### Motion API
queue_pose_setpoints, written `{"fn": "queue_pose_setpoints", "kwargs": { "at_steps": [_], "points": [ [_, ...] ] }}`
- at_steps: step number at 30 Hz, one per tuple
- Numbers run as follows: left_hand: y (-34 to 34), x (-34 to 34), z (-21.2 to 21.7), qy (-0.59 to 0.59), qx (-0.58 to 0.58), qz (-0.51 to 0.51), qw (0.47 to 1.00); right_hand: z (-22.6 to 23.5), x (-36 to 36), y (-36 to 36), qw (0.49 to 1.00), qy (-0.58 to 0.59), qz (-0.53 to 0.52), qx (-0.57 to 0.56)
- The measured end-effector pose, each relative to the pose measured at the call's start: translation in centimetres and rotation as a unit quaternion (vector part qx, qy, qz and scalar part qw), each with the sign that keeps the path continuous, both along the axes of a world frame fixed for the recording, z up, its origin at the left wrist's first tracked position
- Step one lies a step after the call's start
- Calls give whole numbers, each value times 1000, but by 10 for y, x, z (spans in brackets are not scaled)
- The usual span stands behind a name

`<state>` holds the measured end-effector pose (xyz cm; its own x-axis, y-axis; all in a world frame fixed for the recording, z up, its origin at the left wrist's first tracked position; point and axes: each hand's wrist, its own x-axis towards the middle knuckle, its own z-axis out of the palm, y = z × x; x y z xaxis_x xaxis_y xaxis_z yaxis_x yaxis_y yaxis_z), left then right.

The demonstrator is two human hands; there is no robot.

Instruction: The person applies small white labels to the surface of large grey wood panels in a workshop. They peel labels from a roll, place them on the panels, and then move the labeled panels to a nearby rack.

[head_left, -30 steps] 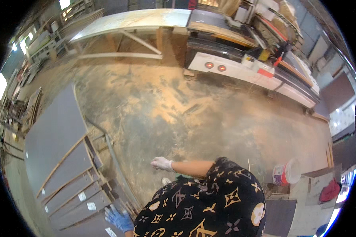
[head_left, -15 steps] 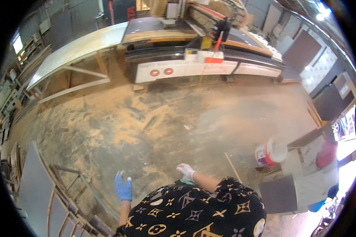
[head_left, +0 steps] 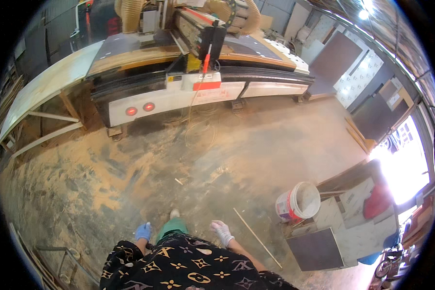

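Note:
My left hand (head_left: pixel 143 231), in a blue glove, hangs low beside my body with its fingers loosely bent and apart. It holds nothing that I can see. My right hand (head_left: pixel 221 232) wears a whitish glove and hangs a little forward over the floor. Its fingers are slack and partly curled, with nothing visible in them. Between the hands show a green trouser leg (head_left: pixel 174 225) and the tip of a shoe (head_left: pixel 175 212). Neither hand touches any object. Nearest the right hand, a thin wooden strip (head_left: pixel 257 237) lies on the floor.
A large cutting machine (head_left: pixel 179 96) with a white front panel stands ahead. Left of it is a pale-topped table (head_left: pixel 48 77). A white bucket (head_left: pixel 298 202) stands at the right beside stacked boards (head_left: pixel 316 249). Sawdust covers the floor (head_left: pixel 130 164). A metal frame (head_left: pixel 53 249) stands at lower left.
My view has turned to the right, so the machine sits further left and the bucket has shifted left. My left hand has dropped closer to my body; a green leg and shoe now show.

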<state>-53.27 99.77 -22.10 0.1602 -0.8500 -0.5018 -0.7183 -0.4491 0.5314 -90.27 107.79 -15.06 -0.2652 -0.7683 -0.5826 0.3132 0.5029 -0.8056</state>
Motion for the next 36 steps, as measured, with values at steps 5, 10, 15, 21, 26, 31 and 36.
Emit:
{"fn": "queue_pose_setpoints", "kwargs": {
  "at_steps": [5,10,15,21,26,31,36],
  "points": [
    [-70,-33,-47,-38,62,11,997,-18,-81,-100,999,22,-21,-16],
    [-219,-106,-51,-99,126,-138,977,-22,-192,-199,984,136,-111,-20],
    [-394,-247,-14,-47,31,-213,975,-53,-299,-212,935,279,-188,110],
    [-559,-460,50,30,-25,-294,955,-131,-405,-160,808,468,181,307],
    [-607,-586,31,119,-90,-245,958,-135,-515,-177,800,445,194,353],
    [-619,-653,-10,22,51,-211,976,-80,-663,-249,858,403,1,318],
    [-618,-710,-12,60,83,-147,984,-41,-785,-410,817,527,133,195]
  ]
}}
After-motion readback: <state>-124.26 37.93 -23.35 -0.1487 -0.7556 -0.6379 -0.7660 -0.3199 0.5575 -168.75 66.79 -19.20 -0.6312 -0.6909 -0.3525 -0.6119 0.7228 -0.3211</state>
